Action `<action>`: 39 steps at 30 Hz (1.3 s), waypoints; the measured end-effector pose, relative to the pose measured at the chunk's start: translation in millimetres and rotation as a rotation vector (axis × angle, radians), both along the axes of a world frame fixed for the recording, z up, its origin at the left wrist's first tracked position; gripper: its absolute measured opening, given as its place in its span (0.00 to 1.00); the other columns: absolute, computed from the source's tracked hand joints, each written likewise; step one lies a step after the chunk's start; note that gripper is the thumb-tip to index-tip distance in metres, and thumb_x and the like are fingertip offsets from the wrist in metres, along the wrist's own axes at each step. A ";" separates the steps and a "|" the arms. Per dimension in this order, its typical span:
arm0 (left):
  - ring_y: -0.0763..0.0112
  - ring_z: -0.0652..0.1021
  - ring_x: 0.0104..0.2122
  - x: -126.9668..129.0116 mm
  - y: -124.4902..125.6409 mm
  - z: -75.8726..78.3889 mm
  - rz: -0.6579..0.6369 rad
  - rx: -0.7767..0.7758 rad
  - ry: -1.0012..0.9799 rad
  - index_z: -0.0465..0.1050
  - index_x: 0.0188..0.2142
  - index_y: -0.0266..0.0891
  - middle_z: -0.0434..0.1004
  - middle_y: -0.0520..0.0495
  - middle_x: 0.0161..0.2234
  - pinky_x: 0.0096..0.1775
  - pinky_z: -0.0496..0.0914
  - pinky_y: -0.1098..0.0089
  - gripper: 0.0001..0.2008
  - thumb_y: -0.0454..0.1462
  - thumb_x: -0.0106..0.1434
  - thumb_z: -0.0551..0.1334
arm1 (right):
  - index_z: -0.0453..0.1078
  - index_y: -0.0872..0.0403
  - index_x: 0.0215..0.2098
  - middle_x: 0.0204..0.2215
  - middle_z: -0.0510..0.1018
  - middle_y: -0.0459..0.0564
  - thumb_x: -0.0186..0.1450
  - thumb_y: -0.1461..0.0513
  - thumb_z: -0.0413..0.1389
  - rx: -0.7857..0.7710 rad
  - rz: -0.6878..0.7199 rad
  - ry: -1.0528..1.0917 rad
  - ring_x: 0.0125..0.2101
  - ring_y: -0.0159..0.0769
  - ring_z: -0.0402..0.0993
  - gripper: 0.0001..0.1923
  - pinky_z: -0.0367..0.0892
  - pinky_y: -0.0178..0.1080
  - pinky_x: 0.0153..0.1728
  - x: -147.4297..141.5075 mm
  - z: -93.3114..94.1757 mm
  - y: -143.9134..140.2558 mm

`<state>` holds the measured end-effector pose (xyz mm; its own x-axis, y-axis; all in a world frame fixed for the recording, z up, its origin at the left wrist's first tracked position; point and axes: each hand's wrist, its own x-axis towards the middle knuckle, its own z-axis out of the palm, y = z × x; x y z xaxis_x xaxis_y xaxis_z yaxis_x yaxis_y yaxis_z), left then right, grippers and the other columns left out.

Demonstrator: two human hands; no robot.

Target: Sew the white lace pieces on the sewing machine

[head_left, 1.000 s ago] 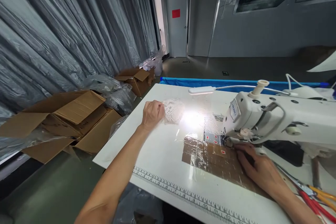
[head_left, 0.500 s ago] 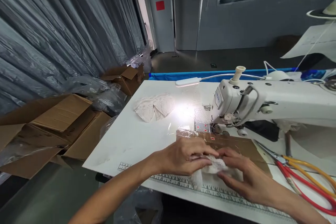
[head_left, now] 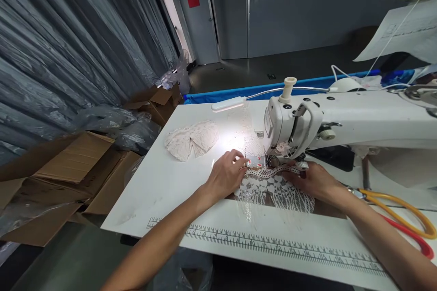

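A strip of white fringed lace [head_left: 262, 188] lies spread in front of the sewing machine [head_left: 297, 122], its scalloped top edge near the presser foot. My left hand [head_left: 229, 170] pinches the left end of that edge, fingers closed. At the other end, my right hand [head_left: 316, 181] grips the lace just right of the needle area; the machine head hides part of its fingers. Beneath the lace shows a brown board [head_left: 329, 208]. Another lace piece [head_left: 191, 140], with a V-shaped notch, rests flat on the table to the left.
Scissors with orange and red handles [head_left: 403, 204] lie right of my right forearm. A lit lamp [head_left: 228, 104] shines on the white table [head_left: 146, 200], which has a printed ruler [head_left: 252, 240] along its front. Open cardboard boxes [head_left: 75, 157] stand left.
Both hands have moved forward to the machine and apart from each other. The lace, bunched between them before, is now spread out under the needle area. The view has shifted slightly.
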<state>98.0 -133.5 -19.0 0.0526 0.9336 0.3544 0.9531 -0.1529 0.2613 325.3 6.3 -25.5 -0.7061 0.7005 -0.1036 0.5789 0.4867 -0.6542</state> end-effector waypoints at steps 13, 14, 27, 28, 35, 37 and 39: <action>0.59 0.75 0.46 17.1 -12.0 -0.8 -0.270 -0.042 -0.052 0.70 0.50 0.35 0.74 0.37 0.50 0.45 0.69 0.57 0.17 0.44 0.70 0.54 | 0.65 0.54 0.27 0.19 0.63 0.42 0.56 0.44 0.59 -0.298 -0.050 0.028 0.21 0.29 0.58 0.22 0.53 0.34 0.21 15.5 2.8 -2.1; 0.61 0.76 0.43 15.9 -13.3 2.0 -0.234 -0.088 -0.185 0.69 0.52 0.35 0.75 0.38 0.46 0.42 0.71 0.59 0.18 0.45 0.70 0.53 | 0.66 0.54 0.29 0.19 0.64 0.42 0.56 0.43 0.60 -0.428 -0.075 0.079 0.20 0.29 0.59 0.23 0.54 0.34 0.20 10.2 5.3 -10.5; 0.62 0.77 0.36 5.2 -22.3 26.9 0.113 -0.514 -0.679 0.65 0.56 0.39 0.76 0.43 0.41 0.36 0.70 0.66 0.26 0.46 0.61 0.62 | 0.69 0.50 0.53 0.42 0.78 0.53 0.70 0.53 0.46 0.163 0.199 0.142 0.40 0.41 0.76 0.19 0.72 0.45 0.41 -4.5 -1.9 -33.6; 0.63 0.77 0.34 5.6 -21.5 25.7 0.130 -0.519 -0.678 0.65 0.56 0.39 0.77 0.44 0.39 0.35 0.69 0.67 0.26 0.46 0.60 0.62 | 0.68 0.49 0.55 0.46 0.75 0.54 0.70 0.55 0.45 0.279 0.275 0.148 0.43 0.41 0.74 0.19 0.71 0.46 0.45 -2.4 -6.9 -32.9; 0.67 0.74 0.29 9.3 -14.0 12.6 0.258 -0.432 -0.702 0.62 0.59 0.40 0.74 0.50 0.30 0.31 0.67 0.69 0.32 0.49 0.58 0.64 | 0.66 0.51 0.57 0.45 0.70 0.60 0.70 0.60 0.44 0.717 0.424 0.033 0.42 0.46 0.71 0.20 0.70 0.50 0.40 -9.7 -20.0 -28.3; 0.67 0.74 0.30 7.9 -13.4 11.9 0.265 -0.446 -0.693 0.62 0.59 0.40 0.73 0.49 0.32 0.31 0.67 0.70 0.34 0.50 0.57 0.66 | 0.65 0.52 0.58 0.45 0.71 0.60 0.71 0.60 0.43 0.706 0.420 0.040 0.41 0.45 0.71 0.21 0.71 0.49 0.39 -11.3 -20.4 -23.8; 0.67 0.73 0.31 5.8 -13.1 12.2 0.276 -0.465 -0.682 0.63 0.58 0.41 0.72 0.50 0.32 0.32 0.66 0.70 0.34 0.49 0.56 0.67 | 0.65 0.51 0.59 0.46 0.71 0.59 0.71 0.58 0.42 0.647 0.399 0.068 0.40 0.43 0.72 0.21 0.71 0.47 0.38 -10.3 -20.8 -20.1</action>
<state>103.8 -146.6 -6.8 -0.2818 0.9395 -0.1945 0.5530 0.3247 0.7673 315.1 -13.7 -46.3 -0.9087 0.2968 0.2936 0.2471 0.9492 -0.1950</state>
